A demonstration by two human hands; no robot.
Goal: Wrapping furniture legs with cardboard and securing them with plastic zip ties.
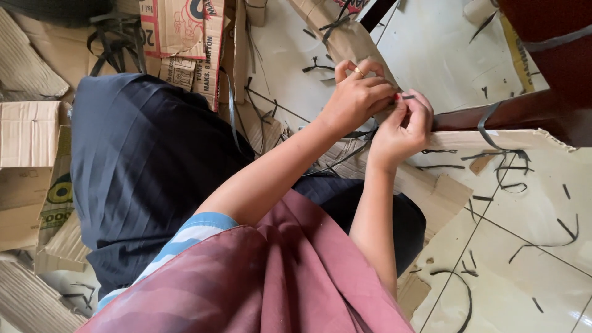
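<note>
A pale tiled floor (pixel 524 246) carries flattened cardboard sheets (pixel 28 132) and scattered black strap offcuts (pixel 542 240) all around.

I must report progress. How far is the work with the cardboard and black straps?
Done: cut black strap scraps litter the tiled floor. In hand: left hand and right hand pinch a black strap on a brown cardboard piece. Left: flattened boxes lie piled beside.
</note>
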